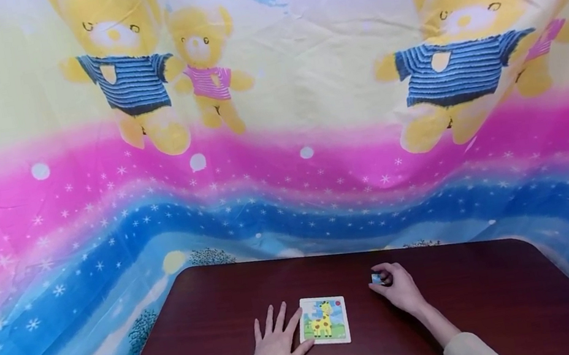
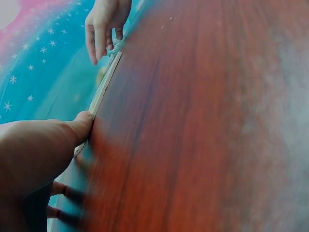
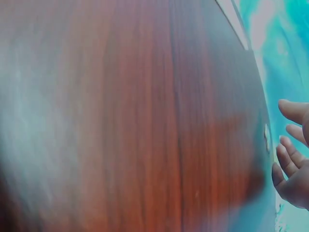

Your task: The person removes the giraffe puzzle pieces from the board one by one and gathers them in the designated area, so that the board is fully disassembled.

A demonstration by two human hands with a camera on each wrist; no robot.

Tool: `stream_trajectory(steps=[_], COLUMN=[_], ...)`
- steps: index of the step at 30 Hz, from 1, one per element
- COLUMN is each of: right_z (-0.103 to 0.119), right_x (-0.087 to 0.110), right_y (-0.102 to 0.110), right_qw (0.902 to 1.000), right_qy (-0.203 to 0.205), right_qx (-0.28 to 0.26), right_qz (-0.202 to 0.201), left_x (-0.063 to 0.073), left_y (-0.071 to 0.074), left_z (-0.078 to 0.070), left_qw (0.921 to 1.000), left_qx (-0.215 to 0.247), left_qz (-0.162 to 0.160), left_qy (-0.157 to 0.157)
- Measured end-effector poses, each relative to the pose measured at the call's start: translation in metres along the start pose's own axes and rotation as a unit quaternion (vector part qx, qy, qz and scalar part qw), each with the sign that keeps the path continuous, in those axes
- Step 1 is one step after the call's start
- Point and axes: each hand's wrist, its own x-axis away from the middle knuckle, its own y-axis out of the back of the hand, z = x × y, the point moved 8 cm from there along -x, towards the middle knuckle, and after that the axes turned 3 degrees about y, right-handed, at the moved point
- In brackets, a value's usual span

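Observation:
A square picture puzzle (image 1: 323, 322) with a yellow giraffe and a pale rim lies flat on the table. Its upper left part shows a whitish patch. To its left my left hand (image 1: 277, 349) rests with fingers spread, forefinger and thumb at the board's edge; the left wrist view shows the thumb (image 2: 83, 123) against its side. A small bluish piece (image 1: 376, 279) lies farther right, between the thumb and forefinger of my right hand (image 1: 401, 288). In the right wrist view those fingers (image 3: 286, 162) are loosely bent and stand apart from the small piece (image 3: 267, 137).
The dark reddish-brown table (image 1: 214, 300) has rounded far corners. Behind and beside it hangs a cloth (image 1: 310, 198) printed with bears, snowflakes and pink and blue bands.

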Motion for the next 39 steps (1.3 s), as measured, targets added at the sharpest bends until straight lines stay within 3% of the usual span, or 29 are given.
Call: stream_trajectory(steps=[9, 16, 22, 31, 39], right_z=[0.031, 0.050, 0.061, 0.086, 0.092], right_x=[0.003, 0.006, 0.009, 0.011, 0.011], right_y=[-0.032, -0.056, -0.072, -0.092, -0.103], right_qw=[0.9978, 0.9936, 0.9913, 0.9828, 0.9764], right_qy=[0.032, 0.064, 0.075, 0.129, 0.145], right_qx=[-0.032, -0.039, -0.025, 0.015, 0.039], right_qz=[0.048, 0.085, 0.105, 0.132, 0.156], left_x=[0.004, 0.001, 0.001, 0.000, 0.000], left_y=[0.008, 0.008, 0.009, 0.007, 0.006], left_z=[-0.007, -0.004, -0.004, -0.003, -0.006], left_qw=[0.9997, 0.9999, 0.9994, 1.0000, 0.9993], left_qx=[-0.015, -0.008, -0.025, -0.005, -0.030], left_qz=[0.019, 0.007, 0.021, 0.006, 0.023], left_qy=[0.006, 0.005, 0.011, -0.001, 0.006])
